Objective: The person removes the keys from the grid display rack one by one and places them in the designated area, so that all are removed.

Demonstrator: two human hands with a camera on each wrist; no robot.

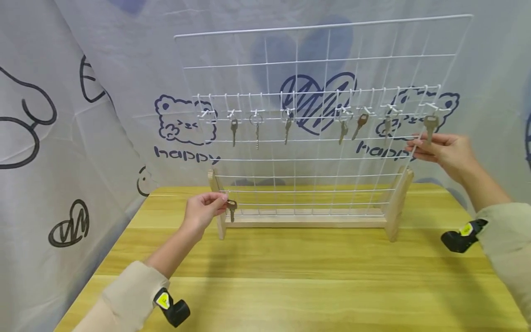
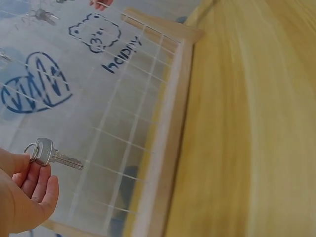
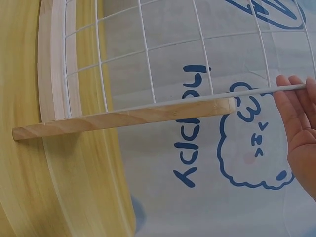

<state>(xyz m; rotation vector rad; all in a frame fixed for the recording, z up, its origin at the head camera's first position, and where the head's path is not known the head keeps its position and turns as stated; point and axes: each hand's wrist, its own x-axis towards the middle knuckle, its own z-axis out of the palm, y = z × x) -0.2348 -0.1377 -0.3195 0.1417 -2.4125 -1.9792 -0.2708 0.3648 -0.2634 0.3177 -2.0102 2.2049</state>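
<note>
My left hand [image 1: 203, 210] pinches a metal key [image 1: 232, 210] by its ring, in front of the lower left part of a white wire grid rack [image 1: 304, 159]. In the left wrist view the key [image 2: 61, 157] points away from the fingertips, its ring [image 2: 32, 149] between thumb and fingers. My right hand [image 1: 445, 154] grips the rack's right edge wire, below the rightmost hanging key [image 1: 431, 124]. Seen from the right wrist, that hand [image 3: 301, 118] has its fingers and thumb about the edge wire [image 3: 256, 92].
Several keys, such as a brownish one [image 1: 362, 122], hang from a row of white hooks across the grid. Wooden side supports [image 1: 400, 203] and a bottom bar [image 1: 304, 222] hold the rack on a wooden table [image 1: 311, 276]. Behind hangs a printed curtain [image 1: 124, 46].
</note>
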